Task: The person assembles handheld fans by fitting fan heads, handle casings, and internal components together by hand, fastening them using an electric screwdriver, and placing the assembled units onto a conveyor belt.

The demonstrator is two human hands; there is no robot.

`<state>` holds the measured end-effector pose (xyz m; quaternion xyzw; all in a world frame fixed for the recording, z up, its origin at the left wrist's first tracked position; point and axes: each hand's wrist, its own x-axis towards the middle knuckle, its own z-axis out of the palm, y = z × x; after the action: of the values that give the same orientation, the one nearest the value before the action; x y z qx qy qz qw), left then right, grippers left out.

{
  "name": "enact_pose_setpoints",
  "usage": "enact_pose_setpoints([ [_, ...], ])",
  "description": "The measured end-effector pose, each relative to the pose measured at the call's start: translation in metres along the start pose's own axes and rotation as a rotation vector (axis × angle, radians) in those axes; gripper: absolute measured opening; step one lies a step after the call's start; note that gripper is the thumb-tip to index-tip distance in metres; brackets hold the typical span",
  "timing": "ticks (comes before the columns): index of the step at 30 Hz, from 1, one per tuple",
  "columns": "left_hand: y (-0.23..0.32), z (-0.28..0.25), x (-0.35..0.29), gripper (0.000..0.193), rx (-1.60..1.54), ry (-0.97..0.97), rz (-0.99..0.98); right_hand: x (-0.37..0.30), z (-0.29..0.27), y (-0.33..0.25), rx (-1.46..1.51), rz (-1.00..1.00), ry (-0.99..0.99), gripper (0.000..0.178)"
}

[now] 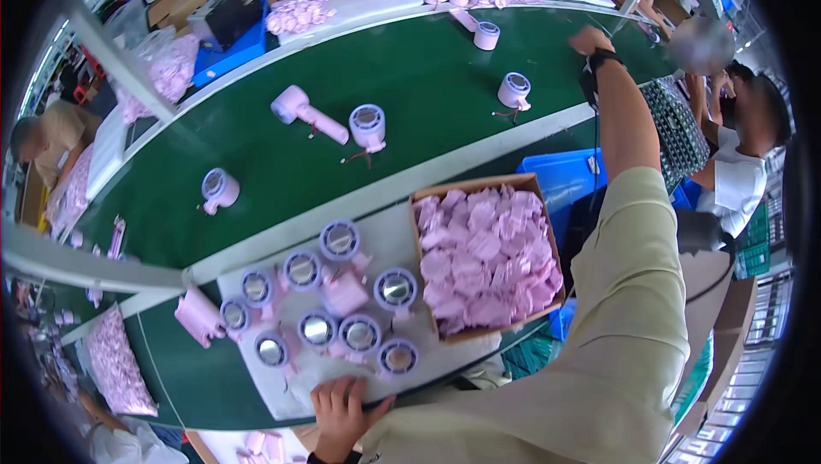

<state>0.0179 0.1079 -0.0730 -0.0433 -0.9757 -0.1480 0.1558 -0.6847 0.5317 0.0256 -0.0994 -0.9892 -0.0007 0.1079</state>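
Note:
My left hand (342, 408) lies on the near edge of a white padded board (299, 396), its fingers stretched out and holding nothing. Just beyond it stand several round pink housings (360, 333) with lilac rims and shiny discs. My right arm reaches far across the green conveyor belt (428, 79). At its end, my right hand (590, 39) is over the belt's right part, wearing a dark wristband; its fingers are too small and turned away to read. Nearest to it on the belt are a pink housing with wires (515, 90) and another pink housing (487, 35).
A cardboard box (438, 334) of small pink plastic pieces stands right of the board, beside a blue bin (547, 175). More pink housings (368, 126) sit along the belt. A metal post (103, 271) crosses at left. Other people work across the belt and at right.

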Motion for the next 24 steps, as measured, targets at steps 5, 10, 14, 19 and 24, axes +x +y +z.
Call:
enact_pose_setpoints([
  [5,-0.002,-0.01,-0.031,0.07,-0.028,-0.268,-0.05,0.004,0.063,0.056,-0.132,0.309,-0.078,0.074],
  [10,-0.002,-0.005,-0.024,0.064,-0.065,-0.275,-0.162,0.04,0.091,0.099,-0.145,0.34,-0.121,0.089],
  [14,-0.006,0.002,-0.038,0.072,-0.221,-0.189,-0.167,0.035,0.103,0.085,-0.215,0.267,-0.227,0.091],
  [19,-0.004,0.005,-0.025,0.068,-0.187,-0.204,-0.167,0.052,0.106,0.121,-0.176,0.289,-0.103,0.089],
  [24,-0.004,-0.002,-0.009,0.064,-0.139,-0.197,-0.145,0.022,0.07,0.109,0.101,0.163,-0.16,0.076],
])
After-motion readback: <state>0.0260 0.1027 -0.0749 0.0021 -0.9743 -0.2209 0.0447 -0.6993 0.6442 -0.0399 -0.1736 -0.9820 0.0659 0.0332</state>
